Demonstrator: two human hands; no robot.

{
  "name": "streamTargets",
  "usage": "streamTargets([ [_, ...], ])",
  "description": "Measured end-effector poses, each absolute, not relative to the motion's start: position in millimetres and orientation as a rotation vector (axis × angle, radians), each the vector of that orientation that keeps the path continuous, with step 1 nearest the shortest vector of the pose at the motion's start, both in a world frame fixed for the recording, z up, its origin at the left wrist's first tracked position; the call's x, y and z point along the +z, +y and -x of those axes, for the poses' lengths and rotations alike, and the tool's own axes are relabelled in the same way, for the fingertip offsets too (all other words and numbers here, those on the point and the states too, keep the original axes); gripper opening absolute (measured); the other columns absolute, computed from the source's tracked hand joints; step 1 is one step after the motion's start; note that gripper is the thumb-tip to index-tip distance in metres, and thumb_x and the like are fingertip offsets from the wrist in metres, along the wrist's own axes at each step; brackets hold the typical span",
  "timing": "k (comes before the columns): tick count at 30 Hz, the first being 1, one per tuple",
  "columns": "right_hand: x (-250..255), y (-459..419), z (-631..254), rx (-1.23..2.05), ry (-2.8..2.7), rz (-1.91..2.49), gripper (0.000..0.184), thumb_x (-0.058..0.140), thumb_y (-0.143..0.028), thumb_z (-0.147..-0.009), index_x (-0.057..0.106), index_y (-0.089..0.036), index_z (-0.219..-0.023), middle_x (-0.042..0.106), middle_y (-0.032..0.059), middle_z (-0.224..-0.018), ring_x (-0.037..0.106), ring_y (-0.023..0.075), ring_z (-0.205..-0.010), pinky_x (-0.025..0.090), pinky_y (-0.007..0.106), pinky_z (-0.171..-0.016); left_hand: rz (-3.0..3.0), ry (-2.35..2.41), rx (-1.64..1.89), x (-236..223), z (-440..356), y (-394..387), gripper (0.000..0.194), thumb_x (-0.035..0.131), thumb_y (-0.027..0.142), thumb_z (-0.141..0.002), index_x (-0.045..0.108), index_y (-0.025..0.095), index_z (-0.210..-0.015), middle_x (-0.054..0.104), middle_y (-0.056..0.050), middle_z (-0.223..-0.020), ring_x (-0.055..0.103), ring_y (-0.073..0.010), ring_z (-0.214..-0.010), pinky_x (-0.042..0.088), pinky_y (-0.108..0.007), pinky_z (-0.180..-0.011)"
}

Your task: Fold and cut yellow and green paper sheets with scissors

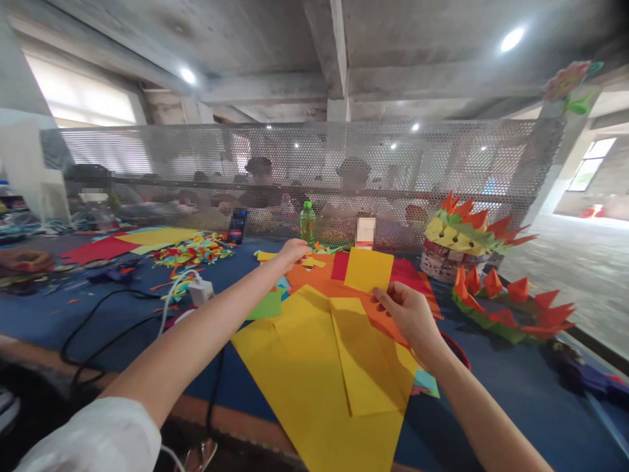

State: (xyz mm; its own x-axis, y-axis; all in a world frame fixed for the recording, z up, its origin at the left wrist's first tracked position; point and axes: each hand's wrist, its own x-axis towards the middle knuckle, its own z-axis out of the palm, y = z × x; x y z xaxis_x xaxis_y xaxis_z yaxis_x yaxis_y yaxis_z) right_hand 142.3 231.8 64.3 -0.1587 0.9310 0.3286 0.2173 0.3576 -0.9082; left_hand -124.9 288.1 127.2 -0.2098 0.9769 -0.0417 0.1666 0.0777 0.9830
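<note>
A small yellow paper rectangle (368, 270) stands upright above the orange sheets (339, 288) at mid-desk, pinched at its lower edge by the right hand (407, 314) — fingers closed on it. Large yellow sheets (314, 373) overhang the desk's near edge; bare blue desk (515, 387) lies to the right. The left hand (292, 252) stretches far forward, fingers curled down onto scraps — whether it grips anything cannot be told. The green bottle (307, 223) stands behind; its label is unreadable.
</note>
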Motion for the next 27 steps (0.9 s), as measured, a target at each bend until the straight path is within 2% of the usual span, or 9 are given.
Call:
streamTargets([
  [2,63,231,-141,0.952,-1.664,1.043,0.032,0.066,-0.052,-0.077,0.063,-0.021,-0.072,0.075,0.0063,-0.074,0.066,0.0171,-0.061,0.047,0.028,-0.058,-1.240,1.470,1.137,120,117,270,0.032,0.063,0.035,-0.096,0.062,0.017,-0.123,0.064,-0.010,-0.124,0.065,-0.0230,-0.103,0.057,-0.044,-0.087],
  [4,63,229,-139,1.015,-1.715,1.040,0.032,0.067,-0.051,-0.075,0.065,-0.020,-0.071,0.075,0.0054,-0.072,0.064,0.0155,-0.058,0.046,0.027,-0.055,-1.307,1.370,1.073,112,111,247,0.025,0.065,0.038,-0.094,0.069,0.014,-0.102,0.069,-0.010,-0.113,0.067,-0.0185,-0.093,0.054,-0.033,-0.081],
  [6,64,226,-136,1.082,-1.772,1.036,0.031,0.069,-0.050,-0.073,0.066,-0.019,-0.068,0.073,0.0042,-0.067,0.061,0.0139,-0.054,0.044,0.026,-0.052,-1.363,1.278,1.035,107,106,222,0.030,0.070,0.044,-0.089,0.072,0.014,-0.092,0.072,-0.011,-0.107,0.066,-0.0174,-0.091,0.050,-0.027,-0.074],
  [9,67,217,-131,1.192,-1.866,1.016,0.031,0.071,-0.048,-0.071,0.067,-0.018,-0.062,0.070,0.0029,-0.059,0.058,0.0123,-0.051,0.043,0.024,-0.050,-1.405,1.186,1.017,100,102,194,0.039,0.078,0.051,-0.078,0.072,0.016,-0.096,0.073,-0.010,-0.104,0.066,-0.0185,-0.090,0.050,-0.026,-0.072],
  [13,70,205,-126,1.323,-1.964,0.949,0.031,0.070,-0.047,-0.071,0.068,-0.018,-0.062,0.069,0.0018,-0.059,0.057,0.0111,-0.051,0.044,0.024,-0.052,-1.393,1.168,0.962,90,102,179,0.046,0.084,0.055,-0.066,0.073,0.015,-0.086,0.075,-0.011,-0.089,0.068,-0.0210,-0.078,0.051,-0.031,-0.068],
  [18,71,202,-125,1.368,-1.971,0.911,0.030,0.067,-0.046,-0.073,0.067,-0.018,-0.062,0.072,0.0020,-0.061,0.057,0.0111,-0.051,0.045,0.024,-0.053,-1.426,1.281,0.983,82,113,181,0.044,0.085,0.055,-0.060,0.074,0.017,-0.080,0.076,-0.009,-0.083,0.066,-0.0181,-0.069,0.048,-0.027,-0.061],
  [22,70,206,-126,1.357,-1.901,0.942,0.026,0.066,-0.042,-0.073,0.067,-0.018,-0.064,0.077,0.0056,-0.069,0.060,0.0120,-0.052,0.044,0.024,-0.052,-1.513,1.410,0.955,82,135,188,0.043,0.082,0.057,-0.061,0.073,0.018,-0.077,0.073,-0.006,-0.074,0.063,-0.0179,-0.062,0.045,-0.027,-0.057],
  [24,70,209,-127,1.311,-1.824,0.977,0.023,0.065,-0.039,-0.072,0.066,-0.018,-0.064,0.077,0.0065,-0.070,0.060,0.0118,-0.051,0.041,0.023,-0.049,-1.583,1.490,0.916,82,148,192,0.037,0.083,0.052,-0.059,0.072,0.019,-0.069,0.069,-0.003,-0.065,0.060,-0.0176,-0.057,0.042,-0.027,-0.055],
  [27,71,214,-131,1.209,-1.675,1.021,0.020,0.063,-0.038,-0.073,0.063,-0.019,-0.069,0.076,0.0052,-0.070,0.059,0.0110,-0.051,0.039,0.023,-0.048,-1.716,1.592,0.848,82,165,194,0.026,0.089,0.034,-0.048,0.068,0.021,-0.057,0.060,0.001,-0.052,0.058,-0.0194,-0.056,0.038,-0.026,-0.055],
])
